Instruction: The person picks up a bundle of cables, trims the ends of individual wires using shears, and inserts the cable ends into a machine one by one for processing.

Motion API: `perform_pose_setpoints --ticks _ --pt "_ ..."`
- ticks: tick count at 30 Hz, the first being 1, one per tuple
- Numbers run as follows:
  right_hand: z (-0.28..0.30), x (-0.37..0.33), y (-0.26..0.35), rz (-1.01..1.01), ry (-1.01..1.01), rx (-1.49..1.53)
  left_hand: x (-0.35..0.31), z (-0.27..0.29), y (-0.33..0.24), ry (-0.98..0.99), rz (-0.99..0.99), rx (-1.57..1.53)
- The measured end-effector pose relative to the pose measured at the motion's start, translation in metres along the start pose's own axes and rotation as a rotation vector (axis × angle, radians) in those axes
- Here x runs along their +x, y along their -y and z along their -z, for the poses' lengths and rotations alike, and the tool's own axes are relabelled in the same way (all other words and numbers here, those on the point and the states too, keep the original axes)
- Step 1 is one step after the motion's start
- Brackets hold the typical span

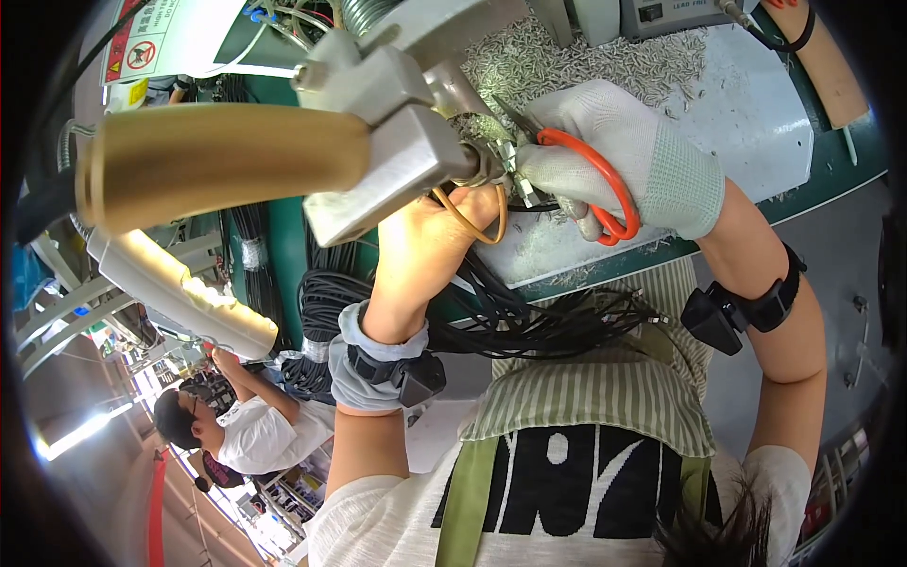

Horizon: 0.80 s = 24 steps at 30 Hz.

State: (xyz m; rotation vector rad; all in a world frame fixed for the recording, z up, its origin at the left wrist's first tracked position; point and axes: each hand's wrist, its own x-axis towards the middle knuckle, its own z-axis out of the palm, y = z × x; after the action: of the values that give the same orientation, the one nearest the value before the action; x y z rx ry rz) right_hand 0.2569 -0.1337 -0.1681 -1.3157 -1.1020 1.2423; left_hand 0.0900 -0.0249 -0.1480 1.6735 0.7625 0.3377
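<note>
My right hand (605,151), in a white knitted glove, is closed around red-handled scissors (619,180), with their dark blades pointing up and left. Its fingertips also meet a small silver metal connector (525,189) in front of the machine's metal head. My left hand (430,241) is bare and reaches up beside that connector. The machine hides most of its fingers, but they appear closed on the connector's black cable (534,207). A thin tan loop (501,227) hangs by the left fingertips; I cannot tell what it belongs to.
A metal machine head (383,175) with a blurred tan cylinder (231,156) overhangs my left hand. Small silver pieces (605,66) cover much of the white board (756,123). Black cables (501,326) drape over the bench edge and my lap. Another person (255,425) sits left.
</note>
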Motion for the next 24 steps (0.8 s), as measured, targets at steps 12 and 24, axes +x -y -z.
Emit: perform_pose_setpoints --ticks 12,24 --pt "0.019 -0.068 -0.011 -0.102 -0.463 -0.871 -0.021 0.016 0.018 -0.182 0.038 -0.271" --pt "-0.038 -0.065 0.031 -0.021 -0.258 -0.262 -0.064 -0.006 -0.004 0.270 -0.011 -0.087"
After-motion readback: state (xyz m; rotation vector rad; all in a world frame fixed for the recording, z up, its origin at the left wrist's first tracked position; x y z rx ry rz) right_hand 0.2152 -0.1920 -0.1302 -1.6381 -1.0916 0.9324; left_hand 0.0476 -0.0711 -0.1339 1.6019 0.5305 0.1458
